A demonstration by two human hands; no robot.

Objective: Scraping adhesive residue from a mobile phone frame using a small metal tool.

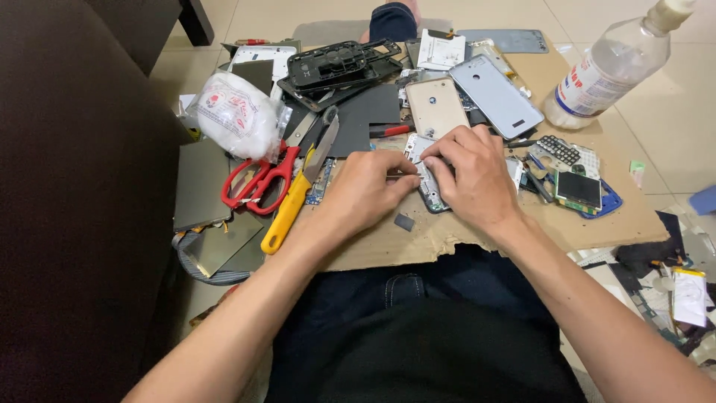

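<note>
From the head camera, your left hand [367, 188] and right hand [471, 173] meet over a small phone part [426, 179] lying on the cardboard sheet [597, 224] across your lap; both pinch it with closed fingers; red scissors [261, 179] and a yellow-handled knife [294, 201] lie just left of your left hand; a beige phone back [436, 106] lies just beyond your fingers; a plastic bottle [608, 71] stands far right.

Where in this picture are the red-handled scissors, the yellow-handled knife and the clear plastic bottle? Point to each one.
red-handled scissors [257, 183], head view, on the red handle loops.
yellow-handled knife [287, 213], head view, on the middle of the yellow handle.
clear plastic bottle [608, 71], head view, on the labelled body.
</note>
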